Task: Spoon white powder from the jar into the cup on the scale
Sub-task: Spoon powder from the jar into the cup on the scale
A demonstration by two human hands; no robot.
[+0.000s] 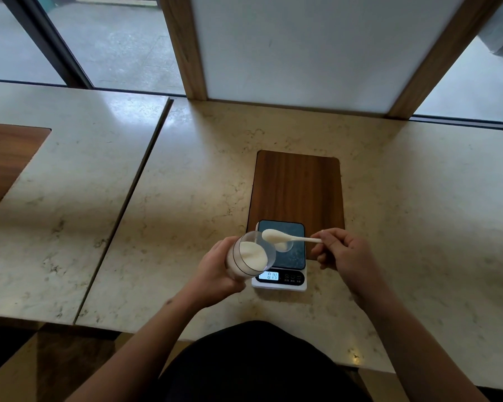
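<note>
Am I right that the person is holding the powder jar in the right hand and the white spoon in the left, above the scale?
Not quite: the hands are swapped. In the head view the left hand holds the powder jar, and the right hand holds the white spoon, above the scale.

The desk (273, 134) is cream marble with grey-brown veining. Beyond the right hand (345, 253) lies a dark walnut-grained wooden board (298, 187). Just left of that hand, the scale (282, 281) is white with a glossy black speckled top and a pale lit display. The spoon (288, 237) is off-white. The clear jar (248, 256) in the left hand (212, 271) holds white powder (253, 253).
</note>
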